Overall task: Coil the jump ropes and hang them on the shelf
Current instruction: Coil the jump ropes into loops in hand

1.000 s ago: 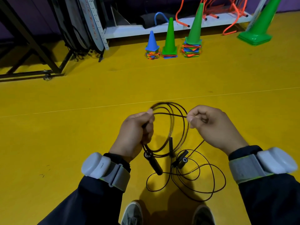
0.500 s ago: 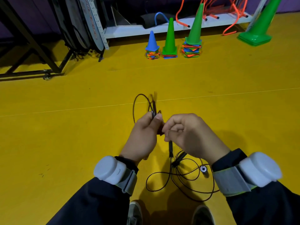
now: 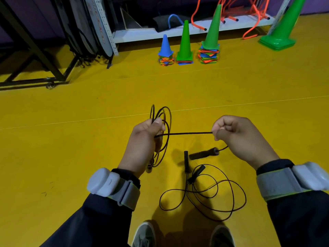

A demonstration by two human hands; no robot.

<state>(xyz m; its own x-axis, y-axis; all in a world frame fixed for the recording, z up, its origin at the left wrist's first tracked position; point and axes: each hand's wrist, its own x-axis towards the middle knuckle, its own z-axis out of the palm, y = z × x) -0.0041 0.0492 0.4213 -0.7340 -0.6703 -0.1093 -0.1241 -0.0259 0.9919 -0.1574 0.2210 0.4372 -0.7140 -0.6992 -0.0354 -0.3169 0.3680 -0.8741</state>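
I'm gripping coil (image 3: 161, 122) in left hand (image 3: 145, 143), right hand (image 3: 238, 138) pinching rope (image 3: 187, 133) taut between hands, handle (image 3: 204, 154) dangling below right. Coiling nearly done, I judge. Second rope (image 3: 204, 196) lying loose below hands, uncoiled. Shelf (image 3: 178, 32) waiting far ahead; hanging remaining.

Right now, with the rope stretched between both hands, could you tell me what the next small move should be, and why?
Probably bring the right hand across to the left hand and lay the taut stretch of black jump rope on as another loop. The left hand already grips several coils, only a short length runs on to the dangling handle, and a second rope lies loose on the floor.
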